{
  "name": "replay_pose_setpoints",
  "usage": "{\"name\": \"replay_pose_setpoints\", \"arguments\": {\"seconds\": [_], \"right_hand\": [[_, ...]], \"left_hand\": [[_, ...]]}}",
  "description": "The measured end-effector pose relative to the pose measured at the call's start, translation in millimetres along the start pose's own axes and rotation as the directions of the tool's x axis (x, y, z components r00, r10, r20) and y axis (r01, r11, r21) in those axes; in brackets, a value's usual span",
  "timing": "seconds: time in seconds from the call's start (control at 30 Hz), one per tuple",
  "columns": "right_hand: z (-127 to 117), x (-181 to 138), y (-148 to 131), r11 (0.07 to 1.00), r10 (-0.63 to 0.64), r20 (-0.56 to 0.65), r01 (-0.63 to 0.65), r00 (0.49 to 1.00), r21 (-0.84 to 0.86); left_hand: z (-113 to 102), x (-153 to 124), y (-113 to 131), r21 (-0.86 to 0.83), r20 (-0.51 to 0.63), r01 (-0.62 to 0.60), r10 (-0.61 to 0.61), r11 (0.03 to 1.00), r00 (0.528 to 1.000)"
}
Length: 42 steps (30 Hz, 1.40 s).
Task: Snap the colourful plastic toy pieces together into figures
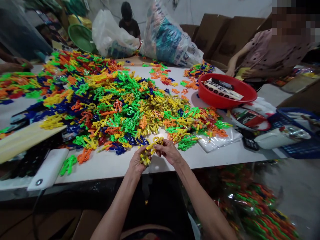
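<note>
Close to the table's front edge, my left hand (138, 161) is closed around a small bunch of yellow plastic pieces (145, 159). My right hand (171, 153) pinches a yellow plastic toy piece (157, 141), which reaches across toward the left fingers. The exact shape of these pieces is too small to make out. Just beyond both hands lies a heap of small plastic toy pieces (105, 106) in yellow, green, orange and blue. Many short yellow sticks (155, 116) are mixed into the heap's near right side.
A red basin (203, 95) holds a printed card. Right of my hands are clear plastic bags (220, 140) and a blue basket (297, 146). A white box with a cable (50, 168) sits at left. Two people are across the table; another person's arm (12, 65) shows at far left.
</note>
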State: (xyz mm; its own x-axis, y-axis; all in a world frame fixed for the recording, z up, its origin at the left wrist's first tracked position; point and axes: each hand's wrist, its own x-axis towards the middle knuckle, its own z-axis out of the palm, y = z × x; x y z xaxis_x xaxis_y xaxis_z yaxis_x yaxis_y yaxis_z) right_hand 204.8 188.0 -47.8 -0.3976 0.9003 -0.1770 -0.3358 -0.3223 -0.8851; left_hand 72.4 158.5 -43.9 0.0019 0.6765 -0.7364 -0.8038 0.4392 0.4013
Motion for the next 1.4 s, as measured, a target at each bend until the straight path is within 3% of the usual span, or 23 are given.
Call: {"name": "replay_pose_setpoints", "arguments": {"seconds": [0.1,0.17,0.27,0.33,0.43,0.5,0.57,0.63,0.7,0.73,0.77,0.8,0.87,0.9,0.97,1.07,1.13,1.17,1.23,1.33,1.4], "right_hand": [[-1,-3,-1,0.994,-0.025,-0.009,0.024,1.000,-0.106],[1,-5,-2,0.960,-0.103,-0.040,0.088,0.994,-0.266],[9,-10,3,0.791,-0.364,-0.084,0.260,0.928,-0.554],[15,-12,10,0.715,-0.466,-0.101,0.307,0.879,-0.628],[14,-11,18,0.752,-0.430,-0.185,0.237,0.884,-0.615],[0,-6,11,0.760,-0.420,-0.277,0.169,0.864,-0.628],[-23,1,-12,0.733,-0.474,-0.382,0.116,0.793,-0.670],[-48,11,-42,0.667,-0.592,-0.467,0.074,0.657,-0.741],[-63,20,-65,0.542,-0.728,-0.458,0.019,0.510,-0.840],[-63,23,-70,0.473,-0.770,-0.423,-0.018,0.479,-0.881],[-58,27,-70,0.407,-0.777,-0.377,-0.054,0.504,-0.912],[-48,29,-63,0.346,-0.743,-0.325,-0.079,0.586,-0.935],[-20,34,-35,0.234,-0.545,-0.193,-0.073,0.816,-0.970],[-4,37,-18,0.171,-0.427,-0.117,-0.047,0.897,-0.984],[20,41,13,0.047,-0.285,0.009,0.023,0.959,-0.999],[33,48,37,-0.031,-0.278,0.112,0.108,0.954,-0.994],[27,52,37,0.038,-0.346,0.118,0.140,0.931,-0.989],[23,53,32,0.116,-0.388,0.092,0.148,0.917,-0.982],[14,52,18,0.364,-0.415,0.002,0.167,0.910,-0.916],[6,42,-9,0.763,-0.195,-0.014,0.142,0.981,-0.631],[6,33,-26,0.884,0.002,0.103,0.046,0.995,-0.465]], "left_hand": [[-3,4,-1,0.007,-0.006,0.001,-0.001,1.000,1.000],[-6,6,-1,0.019,-0.017,0.010,-0.009,1.000,1.000],[-8,8,2,0.022,-0.011,0.017,-0.017,1.000,1.000],[-8,8,2,0.018,0.011,0.025,-0.025,1.000,1.000],[-6,6,-1,0.039,0.056,0.055,-0.057,0.998,0.997],[-7,4,-3,0.069,0.056,0.038,-0.042,0.997,0.998],[-11,2,-3,0.102,0.013,-0.018,0.016,0.995,1.000],[-17,-1,2,0.124,-0.027,-0.059,0.063,0.991,0.998],[-24,-3,8,0.121,-0.012,-0.066,0.068,0.990,0.998],[-26,-4,11,0.122,0.009,-0.064,0.063,0.990,0.998],[-28,-4,13,0.134,0.030,-0.064,0.060,0.989,0.998],[-30,-4,15,0.159,0.042,-0.073,0.067,0.985,0.997],[-32,-4,16,0.228,0.039,-0.142,0.136,0.963,0.990],[-33,-4,16,0.263,0.035,-0.191,0.189,0.946,0.981],[-35,-4,15,0.316,0.042,-0.289,0.291,0.904,0.956],[-42,-7,16,0.348,0.074,-0.353,0.350,0.868,0.934],[-46,-8,17,0.348,0.079,-0.370,0.367,0.861,0.927],[-48,-8,18,0.348,0.072,-0.383,0.382,0.856,0.921],[-49,-7,17,0.364,0.048,-0.427,0.442,0.827,0.896],[-46,-4,14,0.434,0.012,-0.512,0.564,0.741,0.826],[-43,-4,12,0.493,0.038,-0.557,0.623,0.669,0.782]]}}
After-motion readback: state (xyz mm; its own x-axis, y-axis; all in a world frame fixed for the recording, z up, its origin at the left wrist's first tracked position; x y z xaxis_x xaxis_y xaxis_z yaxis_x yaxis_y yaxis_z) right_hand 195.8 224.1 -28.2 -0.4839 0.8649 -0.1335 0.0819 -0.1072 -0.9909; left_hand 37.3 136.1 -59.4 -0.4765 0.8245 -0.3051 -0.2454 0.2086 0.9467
